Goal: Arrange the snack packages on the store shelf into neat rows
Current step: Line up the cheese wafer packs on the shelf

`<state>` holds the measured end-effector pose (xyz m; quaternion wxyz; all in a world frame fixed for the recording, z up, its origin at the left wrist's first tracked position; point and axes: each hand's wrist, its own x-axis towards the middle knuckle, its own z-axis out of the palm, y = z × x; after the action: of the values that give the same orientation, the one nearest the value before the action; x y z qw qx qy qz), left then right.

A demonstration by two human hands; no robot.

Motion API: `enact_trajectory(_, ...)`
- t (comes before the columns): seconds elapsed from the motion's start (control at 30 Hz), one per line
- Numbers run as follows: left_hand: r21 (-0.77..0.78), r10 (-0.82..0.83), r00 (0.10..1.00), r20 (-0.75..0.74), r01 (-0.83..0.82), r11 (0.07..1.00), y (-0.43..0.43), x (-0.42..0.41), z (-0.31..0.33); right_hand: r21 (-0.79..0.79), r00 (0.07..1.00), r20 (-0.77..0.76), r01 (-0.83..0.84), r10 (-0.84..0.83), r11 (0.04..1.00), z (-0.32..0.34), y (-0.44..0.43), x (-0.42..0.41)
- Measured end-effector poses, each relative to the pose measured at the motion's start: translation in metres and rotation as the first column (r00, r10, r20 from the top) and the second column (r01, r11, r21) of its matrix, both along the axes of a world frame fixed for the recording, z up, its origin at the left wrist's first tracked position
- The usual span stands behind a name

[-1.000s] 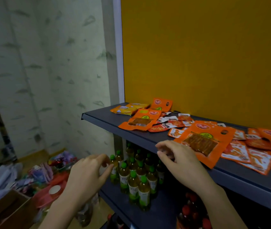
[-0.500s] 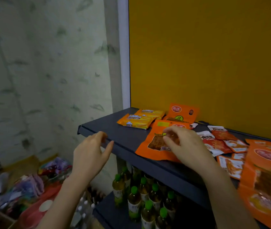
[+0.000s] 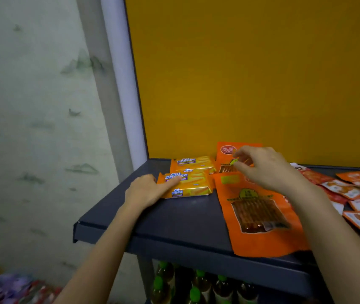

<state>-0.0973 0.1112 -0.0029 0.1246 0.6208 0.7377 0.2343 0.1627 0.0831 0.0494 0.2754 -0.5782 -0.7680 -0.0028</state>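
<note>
Flat-fingered left hand steadies yellow foil snack pack
Right hand hovers loosely curled, empty; pack should slide square to dark shelf

My left grip rests flat on the front Cal Cheese packet; my right grip hovers, fingers loosely curled, over the rear orange pouch.

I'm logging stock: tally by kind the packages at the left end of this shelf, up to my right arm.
Yellow Cal Cheese foil packs: 2
Large orange plastic pouches with clear windows: 2
Total: 4
</note>
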Motion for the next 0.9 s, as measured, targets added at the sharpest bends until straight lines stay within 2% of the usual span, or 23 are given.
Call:
enact_trajectory(0.13,-0.132,-0.073,0.997,0.004,0.073,0.989,0.03,0.002,0.004,-0.083,0.997,0.036,0.071,-0.068,0.994,0.002,0.034,-0.015)
enact_trajectory(0.27,-0.222,-0.17,0.978,0.118,0.193,0.956,0.045,0.001,0.009,-0.2,0.99,0.058,0.136,-0.126,0.97,0.001,0.074,-0.027)
enact_trajectory(0.47,-0.179,-0.182,0.95,0.255,0.231,0.956,0.051,0.001,0.007,-0.422,0.98,-0.002,0.178,-0.197,0.889,-0.013,0.122,-0.052)
enact_trajectory(0.6,-0.171,-0.169,0.919,0.356,0.242,0.955,0.05,-0.002,0.008,-0.514,0.969,-0.047,0.184,-0.241,0.838,-0.023,0.137,-0.067)
enact_trajectory(0.7,-0.102,-0.173,0.829,0.532,0.266,0.959,0.047,-0.014,0.008,-0.455,0.922,-0.283,0.115,-0.265,0.883,-0.031,0.138,-0.077)
enact_trajectory(0.8,0.001,-0.182,0.695,0.696,0.253,0.968,0.045,-0.035,0.003,-0.671,0.934,-0.197,0.093,-0.298,0.736,-0.016,0.146,-0.084)
enact_trajectory(0.9,0.05,-0.136,0.572,0.809,0.164,0.985,0.041,-0.056,-0.001,-0.73,0.927,-0.216,0.055,-0.305,0.681,-0.009,0.154,-0.087)
